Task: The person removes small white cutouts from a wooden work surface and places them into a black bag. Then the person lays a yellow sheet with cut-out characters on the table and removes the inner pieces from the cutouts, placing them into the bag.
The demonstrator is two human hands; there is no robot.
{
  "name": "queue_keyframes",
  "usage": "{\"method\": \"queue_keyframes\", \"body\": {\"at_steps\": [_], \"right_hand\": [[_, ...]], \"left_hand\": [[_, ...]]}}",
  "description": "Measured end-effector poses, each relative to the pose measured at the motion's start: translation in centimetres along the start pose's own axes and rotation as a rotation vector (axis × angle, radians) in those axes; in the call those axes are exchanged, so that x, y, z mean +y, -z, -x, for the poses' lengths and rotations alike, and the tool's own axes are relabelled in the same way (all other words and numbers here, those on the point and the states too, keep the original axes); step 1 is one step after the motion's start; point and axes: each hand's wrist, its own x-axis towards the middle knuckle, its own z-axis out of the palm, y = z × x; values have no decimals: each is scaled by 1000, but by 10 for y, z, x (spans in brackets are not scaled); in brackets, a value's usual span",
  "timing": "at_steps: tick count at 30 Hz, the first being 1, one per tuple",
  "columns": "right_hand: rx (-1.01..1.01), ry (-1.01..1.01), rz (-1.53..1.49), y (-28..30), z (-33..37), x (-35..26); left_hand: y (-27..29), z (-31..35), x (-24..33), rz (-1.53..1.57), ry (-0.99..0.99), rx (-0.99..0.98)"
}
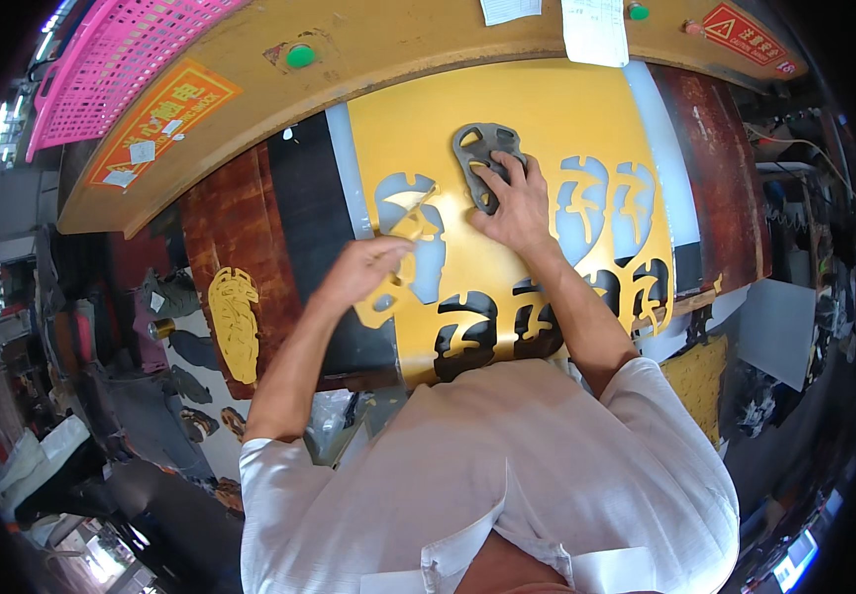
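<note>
My left hand (361, 272) pinches a thin yellow cut-out piece (409, 228), which hangs above a shaped hole on the left of a yellow sheet (586, 109). Gripped from above in my right hand (522, 210) is a grey cutting die (495, 137), resting on the uncut middle of the sheet. The die has openings inside its sole-like outline; my palm and fingers cover its right part. Several similar holes run along the sheet's right side and near edge, showing pale blue or black beneath.
A stack of yellow cut pieces (235, 327) lies on the reddish-brown board at left. Across the far side runs a tan machine beam (388, 59) with green buttons, warning labels and hanging papers. A pink basket (116, 69) sits at upper left.
</note>
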Motion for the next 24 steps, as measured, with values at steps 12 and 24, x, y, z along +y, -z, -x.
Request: {"method": "queue_keyframes", "body": {"at_steps": [12,24], "right_hand": [[-50,0,57,3,0,1],[-99,-35,-8,1,2,7]], "left_hand": [[-48,-82,46,-230,286,344],[-1,-134,38,580,301,453]]}}
